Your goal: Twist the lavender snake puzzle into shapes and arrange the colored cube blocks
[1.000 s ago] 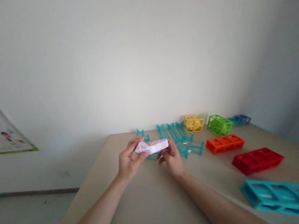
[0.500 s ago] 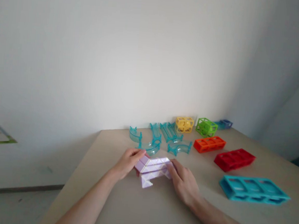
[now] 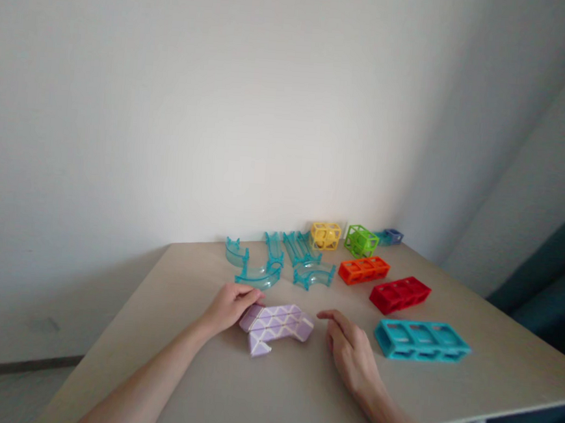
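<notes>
A lilac snake puzzle (image 3: 278, 323) with pale edge lines lies folded on the table, one triangular end bent toward me. My left hand (image 3: 232, 308) is closed on its far left end; the thumb and fingertips partly hide that corner. To the right of the puzzle, my right hand (image 3: 350, 347) rests just apart from it, holding nothing. Its index finger stretches toward the puzzle while the other fingers curl loosely.
Several clear teal track pieces (image 3: 257, 278) lie behind the puzzle. A yellow cube frame (image 3: 325, 236) and a green one (image 3: 361, 242) stand near the wall. Orange (image 3: 364, 271), red (image 3: 400, 294) and turquoise (image 3: 421, 341) block frames line the right side. The table edge (image 3: 506, 415) runs at lower right.
My right hand has let go of the snake puzzle and drawn off to the right. The puzzle sits lower, on the table, with my left hand still on it. The view has turned slightly right.
</notes>
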`<act>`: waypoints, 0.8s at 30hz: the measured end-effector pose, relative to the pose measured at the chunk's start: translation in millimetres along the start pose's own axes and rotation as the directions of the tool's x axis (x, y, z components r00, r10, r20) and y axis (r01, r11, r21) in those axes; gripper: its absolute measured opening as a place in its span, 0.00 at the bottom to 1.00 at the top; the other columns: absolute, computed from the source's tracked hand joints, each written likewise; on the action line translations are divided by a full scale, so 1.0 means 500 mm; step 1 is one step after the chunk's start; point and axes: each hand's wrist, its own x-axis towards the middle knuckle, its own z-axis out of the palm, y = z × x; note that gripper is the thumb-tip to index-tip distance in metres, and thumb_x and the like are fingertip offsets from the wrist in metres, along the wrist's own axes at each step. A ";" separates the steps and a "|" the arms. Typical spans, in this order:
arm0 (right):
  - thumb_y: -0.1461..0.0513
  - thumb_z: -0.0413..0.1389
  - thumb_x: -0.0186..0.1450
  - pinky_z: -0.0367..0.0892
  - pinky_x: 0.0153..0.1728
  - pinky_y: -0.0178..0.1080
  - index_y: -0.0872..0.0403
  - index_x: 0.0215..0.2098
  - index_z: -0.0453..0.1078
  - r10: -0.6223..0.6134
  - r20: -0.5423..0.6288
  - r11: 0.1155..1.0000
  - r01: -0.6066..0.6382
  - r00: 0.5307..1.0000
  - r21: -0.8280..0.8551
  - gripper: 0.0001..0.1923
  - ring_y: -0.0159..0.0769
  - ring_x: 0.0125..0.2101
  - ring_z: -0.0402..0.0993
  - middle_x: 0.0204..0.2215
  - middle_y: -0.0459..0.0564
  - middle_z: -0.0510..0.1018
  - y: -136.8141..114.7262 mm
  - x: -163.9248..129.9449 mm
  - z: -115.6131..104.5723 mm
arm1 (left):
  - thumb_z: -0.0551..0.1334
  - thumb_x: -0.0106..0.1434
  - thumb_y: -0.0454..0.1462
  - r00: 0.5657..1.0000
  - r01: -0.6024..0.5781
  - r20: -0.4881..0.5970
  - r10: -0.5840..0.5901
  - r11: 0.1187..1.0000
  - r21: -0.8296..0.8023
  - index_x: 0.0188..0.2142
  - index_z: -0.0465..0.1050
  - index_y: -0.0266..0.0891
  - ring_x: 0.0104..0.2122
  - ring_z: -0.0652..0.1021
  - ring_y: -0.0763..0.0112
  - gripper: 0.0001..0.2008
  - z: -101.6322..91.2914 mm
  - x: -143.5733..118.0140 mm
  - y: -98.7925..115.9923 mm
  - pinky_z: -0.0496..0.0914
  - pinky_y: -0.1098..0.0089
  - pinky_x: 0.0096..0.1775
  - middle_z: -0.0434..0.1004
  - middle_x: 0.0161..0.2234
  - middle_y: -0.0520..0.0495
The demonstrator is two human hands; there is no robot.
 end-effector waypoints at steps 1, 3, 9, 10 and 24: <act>0.58 0.40 0.67 0.61 0.25 0.37 0.54 0.45 0.72 -0.002 -0.009 1.000 0.002 1.000 0.021 0.20 0.41 0.24 0.72 0.21 0.47 0.75 0.005 0.000 0.001 | 0.63 0.59 0.46 1.000 -0.017 -0.019 0.017 1.000 0.010 0.33 0.82 0.39 0.33 0.77 0.61 0.14 -0.001 0.001 -0.001 0.66 0.69 0.37 0.83 0.30 0.44; 0.60 0.40 0.67 0.60 0.24 0.37 0.54 0.45 0.72 0.011 -0.014 0.999 -0.010 1.000 0.045 0.20 0.40 0.23 0.71 0.20 0.45 0.73 0.008 0.000 0.000 | 0.62 0.60 0.45 0.998 -0.039 -0.039 0.040 0.999 0.025 0.33 0.83 0.40 0.33 0.78 0.60 0.13 -0.003 0.003 -0.003 0.67 0.69 0.38 0.83 0.30 0.44; 0.59 0.52 0.62 0.64 0.33 0.38 0.52 0.52 0.68 -0.120 0.076 0.990 0.125 0.990 -0.068 0.19 0.41 0.34 0.74 0.35 0.49 0.76 -0.022 -0.002 0.000 | 0.62 0.59 0.45 0.990 -0.122 0.087 0.113 0.987 0.104 0.38 0.81 0.37 0.33 0.78 0.61 0.15 -0.015 -0.011 0.010 0.67 0.71 0.35 0.82 0.33 0.43; 0.58 0.54 0.61 0.64 0.36 0.38 0.51 0.52 0.68 -0.148 0.097 0.982 0.158 0.984 -0.106 0.20 0.42 0.36 0.74 0.39 0.50 0.76 -0.027 -0.002 0.003 | 0.63 0.59 0.45 0.980 -0.154 0.150 0.134 0.978 0.138 0.39 0.81 0.37 0.33 0.77 0.62 0.15 -0.015 -0.015 0.015 0.67 0.71 0.35 0.82 0.34 0.44; 0.58 0.60 0.59 0.60 0.31 0.37 0.51 0.44 0.64 -0.077 0.113 0.961 0.104 0.991 -0.256 0.16 0.43 0.34 0.76 0.33 0.48 0.78 -0.033 0.015 0.024 | 0.69 0.52 0.47 0.946 0.092 0.321 0.044 0.913 -0.397 0.51 0.74 0.38 0.27 0.73 0.69 0.28 0.019 -0.033 0.030 0.65 0.73 0.26 0.76 0.33 0.44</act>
